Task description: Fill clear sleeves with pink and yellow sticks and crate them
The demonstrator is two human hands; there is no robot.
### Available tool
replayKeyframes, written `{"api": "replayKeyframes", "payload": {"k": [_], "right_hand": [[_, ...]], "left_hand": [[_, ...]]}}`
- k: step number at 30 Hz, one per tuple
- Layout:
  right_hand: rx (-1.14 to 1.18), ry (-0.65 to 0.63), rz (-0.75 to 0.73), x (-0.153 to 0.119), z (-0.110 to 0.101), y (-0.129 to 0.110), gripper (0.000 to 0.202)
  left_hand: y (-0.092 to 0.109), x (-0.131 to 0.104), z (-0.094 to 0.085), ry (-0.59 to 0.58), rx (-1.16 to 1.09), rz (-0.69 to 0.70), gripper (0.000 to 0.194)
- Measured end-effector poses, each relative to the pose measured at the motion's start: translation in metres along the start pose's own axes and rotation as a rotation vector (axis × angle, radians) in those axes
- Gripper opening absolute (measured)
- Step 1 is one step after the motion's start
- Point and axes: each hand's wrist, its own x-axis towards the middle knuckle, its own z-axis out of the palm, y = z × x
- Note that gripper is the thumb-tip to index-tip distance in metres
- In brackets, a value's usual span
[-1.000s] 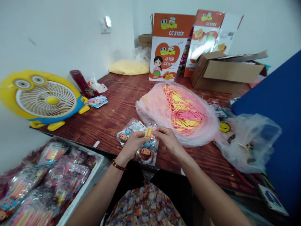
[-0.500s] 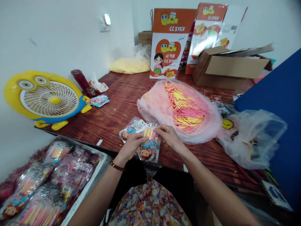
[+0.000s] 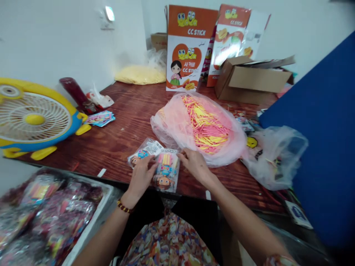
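Note:
A clear printed packet with a cartoon face and pink and yellow sticks in its window lies near the table's front edge. My left hand is at its left side, thumb and fingers a little apart, over part of a second packet beneath. On the upper right edge of the stick-filled packet, the fingertips of my right hand are pressed together. Just beyond my right hand, an open pinkish plastic bag holds a heap of loose pink and yellow sticks.
At left stands a yellow and blue fan; below it, a white-rimmed bin holds filled packets. Cartons and an open cardboard box line the back. A crumpled clear bag and blue panel are right.
The view has swung right, shifting everything leftward. My left fingers have moved off the sticks to the packet's left side. The packet lies flatter, with its sticks showing more fully.

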Motion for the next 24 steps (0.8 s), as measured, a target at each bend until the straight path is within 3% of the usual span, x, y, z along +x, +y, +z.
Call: {"api": "replayKeyframes", "payload": {"k": [5,9,12,16,24], "right_hand": [[-0.277,0.134,0.125,0.016,-0.060,0.071,0.025],[-0.654,-0.002,0.122,0.037,-0.092,0.132,0.032],[-0.700,-0.067,0.050,0.047,-0.095,0.152,0.028],[-0.721,-0.112,-0.038,0.057,-0.088,0.160,0.027],[-0.673,-0.104,-0.130,0.062,-0.078,0.179,0.031]], "left_hand": [[-0.011,0.027,-0.020,0.059,0.301,0.046,0.043],[-0.018,0.055,-0.031,0.019,0.594,-0.066,0.053],[-0.020,0.068,-0.031,-0.038,0.700,-0.144,0.058],[-0.020,0.075,-0.026,-0.116,0.701,-0.185,0.056],[-0.020,0.079,-0.025,-0.046,0.663,-0.177,0.050]]}}
